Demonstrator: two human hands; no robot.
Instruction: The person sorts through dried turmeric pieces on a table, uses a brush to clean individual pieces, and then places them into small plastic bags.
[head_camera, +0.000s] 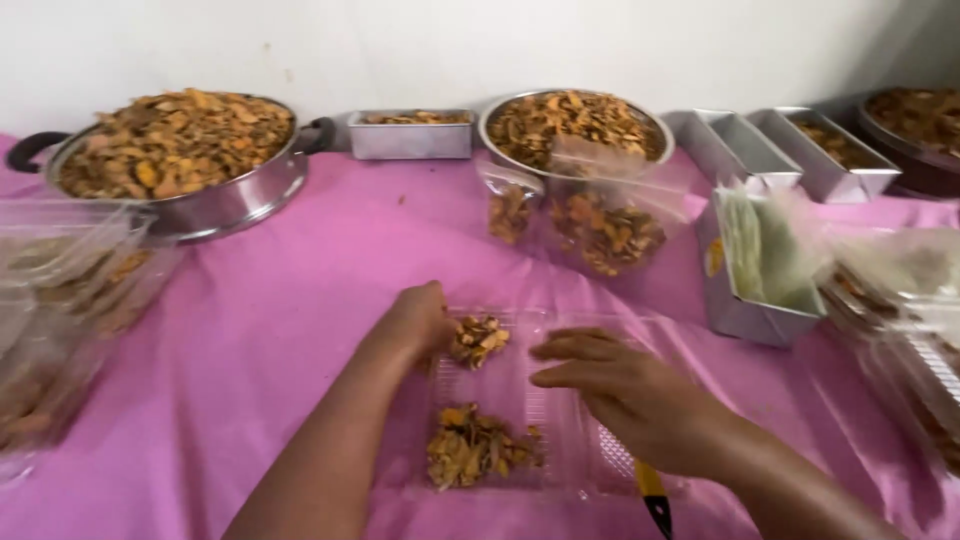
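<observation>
A clear plastic clamshell box (535, 405) lies open on the pink tablecloth in front of me. Two small heaps of dried orange-brown chips (478, 447) sit in it, one near and one far. My left hand (418, 322) rests at the box's far left corner, fingers curled beside the far heap (479, 340); whether it holds chips I cannot tell. My right hand (628, 392) lies flat on the box's right half, fingers spread and pointing left. A yellow and black handle (654, 497) shows under my right wrist.
A big metal pan (205, 205) of chips stands far left, a metal bowl (560, 120) of chips at the back centre with filled plastic bags (600, 230) before it. Metal tins (740, 300) and stacked clear boxes (900, 330) crowd the right; filled boxes (60, 300) line the left edge.
</observation>
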